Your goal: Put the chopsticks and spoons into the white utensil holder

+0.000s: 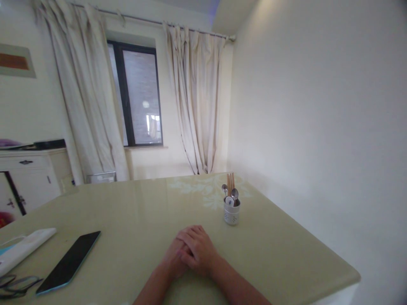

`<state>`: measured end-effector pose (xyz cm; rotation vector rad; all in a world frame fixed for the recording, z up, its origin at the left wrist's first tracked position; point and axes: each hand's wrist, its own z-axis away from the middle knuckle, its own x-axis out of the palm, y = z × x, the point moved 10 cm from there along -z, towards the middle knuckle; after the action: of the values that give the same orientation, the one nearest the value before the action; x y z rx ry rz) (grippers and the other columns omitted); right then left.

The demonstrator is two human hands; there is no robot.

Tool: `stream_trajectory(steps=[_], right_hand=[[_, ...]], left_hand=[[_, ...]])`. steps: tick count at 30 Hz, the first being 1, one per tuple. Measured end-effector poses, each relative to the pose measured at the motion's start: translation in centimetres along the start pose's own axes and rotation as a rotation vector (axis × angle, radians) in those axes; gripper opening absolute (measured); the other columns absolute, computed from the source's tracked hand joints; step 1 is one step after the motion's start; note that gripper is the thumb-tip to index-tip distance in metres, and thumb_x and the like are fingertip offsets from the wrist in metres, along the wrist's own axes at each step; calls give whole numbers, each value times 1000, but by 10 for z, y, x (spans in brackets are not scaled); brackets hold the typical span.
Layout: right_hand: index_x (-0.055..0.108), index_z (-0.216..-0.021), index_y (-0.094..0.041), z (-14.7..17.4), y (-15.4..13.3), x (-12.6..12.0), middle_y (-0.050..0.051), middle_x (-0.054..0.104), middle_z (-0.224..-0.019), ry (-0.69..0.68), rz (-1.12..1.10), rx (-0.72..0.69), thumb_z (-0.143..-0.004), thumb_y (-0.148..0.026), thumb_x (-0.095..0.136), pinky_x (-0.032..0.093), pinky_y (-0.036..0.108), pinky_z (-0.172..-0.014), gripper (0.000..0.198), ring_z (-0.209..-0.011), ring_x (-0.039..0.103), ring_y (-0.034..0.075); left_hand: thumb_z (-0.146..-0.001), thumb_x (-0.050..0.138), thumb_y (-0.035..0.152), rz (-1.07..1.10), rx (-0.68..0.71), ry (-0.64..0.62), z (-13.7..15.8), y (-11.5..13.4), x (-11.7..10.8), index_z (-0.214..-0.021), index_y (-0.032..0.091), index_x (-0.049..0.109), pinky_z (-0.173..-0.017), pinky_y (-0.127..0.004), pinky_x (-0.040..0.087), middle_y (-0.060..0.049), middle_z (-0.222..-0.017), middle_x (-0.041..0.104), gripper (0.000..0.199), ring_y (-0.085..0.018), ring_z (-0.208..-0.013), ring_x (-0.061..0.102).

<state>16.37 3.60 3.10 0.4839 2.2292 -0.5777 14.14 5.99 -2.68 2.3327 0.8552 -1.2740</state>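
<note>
Well to the left of the utensil cup (231, 216), beyond the bench (140, 216), is a white cabinet (34, 173) with dark objects on its top. On the bench, still far left of the cup, lie a long white bar (30, 249) and, nearer the viewer, dark-framed glasses (19, 291). Next comes a dark-screened device (68, 263) with a blue edge, lying flat, also left of the cup but closer to it. Behind and left of the cup hang a cream curtain (85, 93) and a dark-framed window (142, 97).

Just left of the cup and nearer the viewer, both hands rest on the bench, clasped together: the right hand (201, 249) is folded over the left hand (174, 257), whose fingers are mostly covered, so their bend cannot be told. Behind the cup, slightly left, hangs a second curtain (199, 93). The cup itself stands upright, apart from the hands, holding chopsticks (230, 183) and spoons (235, 194). Right of it rises a plain pale wall (318, 127).
</note>
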Motion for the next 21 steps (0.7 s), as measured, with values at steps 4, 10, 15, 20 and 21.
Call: stream_trajectory(steps=[4, 10, 15, 20, 21], right_hand=[[68, -124, -23, -1, 4, -2, 8, 77, -118, -1, 22, 50, -97, -43, 66, 44, 44, -102, 34, -107, 64, 28], [69, -120, -22, -5, 5, 2, 8, 76, -112, 11, -5, 65, -97, -40, 65, 45, 42, -98, 29, -104, 63, 28], [68, -122, -22, -7, 6, -1, 8, 76, -114, 15, -43, 62, -99, -43, 64, 46, 41, -98, 32, -105, 63, 27], [67, -123, -21, -7, 2, -8, 9, 76, -114, 15, -60, 45, -103, -50, 58, 47, 40, -98, 37, -105, 63, 27], [67, -123, -20, -7, 2, -8, 9, 76, -113, 18, -57, 38, -103, -52, 56, 48, 40, -97, 39, -104, 63, 27]], left_hand=[[-91, 61, 16, 22, 41, 23, 1, 0, 1, -127, 30, 73, -95, -39, 58, -7, -120, 78, 40, -26, -106, 70], [-89, 61, 16, 70, -21, 41, 3, -8, -3, -119, 29, 76, -89, -35, 62, -7, -109, 80, 36, -24, -101, 72], [-82, 57, 14, 116, -112, 53, 0, -13, -9, -114, 26, 79, -86, -36, 64, -9, -105, 81, 41, -24, -95, 73], [-82, 55, 14, 150, -105, 20, -2, -11, -16, -110, 24, 79, -83, -36, 63, -10, -101, 81, 38, -25, -93, 73], [-83, 55, 15, 153, -101, 15, -2, -11, -17, -109, 24, 79, -82, -36, 63, -10, -99, 81, 37, -25, -92, 74]])
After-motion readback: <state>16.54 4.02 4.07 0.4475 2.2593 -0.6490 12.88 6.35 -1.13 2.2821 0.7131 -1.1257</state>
